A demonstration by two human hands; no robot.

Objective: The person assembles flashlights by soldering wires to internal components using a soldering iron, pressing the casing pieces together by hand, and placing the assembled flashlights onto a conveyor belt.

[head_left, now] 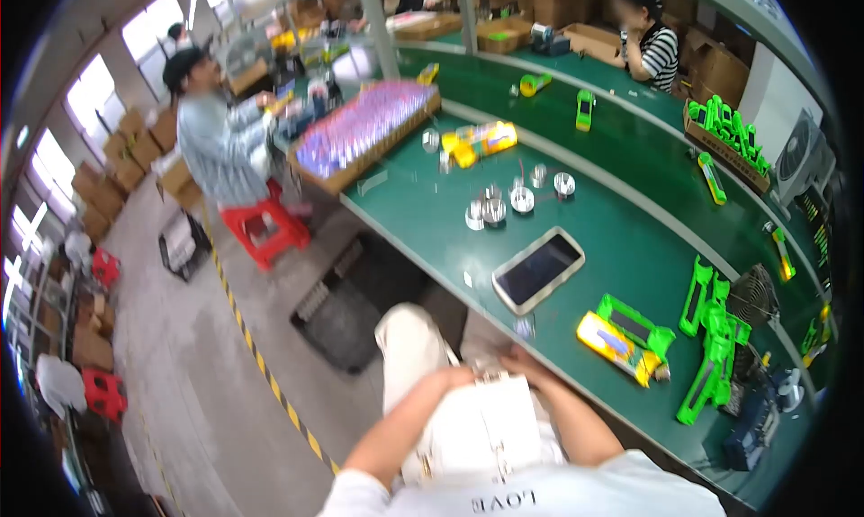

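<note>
My left hand (pixel 454 376) rests low in my lap at the top edge of a white bag (pixel 486 422); its fingers are blurred. Close by on the right, my right hand (pixel 522 362) is near the table edge, its fingers mostly hidden. On the green table (pixel 423 238) ahead lie a phone with a pale case (pixel 538 269), several round silver reflectors (pixel 521 199) and a yellow flashlight body (pixel 481 142). Nearer on the right sit a yellow part (pixel 619 346), a green frame (pixel 637 323) touching it, and a pile of green housings (pixel 714 346).
A carton of shiny wrapped parts (pixel 364 130) stands at the table's left end. Green-and-yellow lamps (pixel 585 109) lie on the belt (pixel 630 148). A fan (pixel 754 294) is right. Co-workers sit left (pixel 216 130) and across (pixel 652 49). A black crate (pixel 360 301) is below.
</note>
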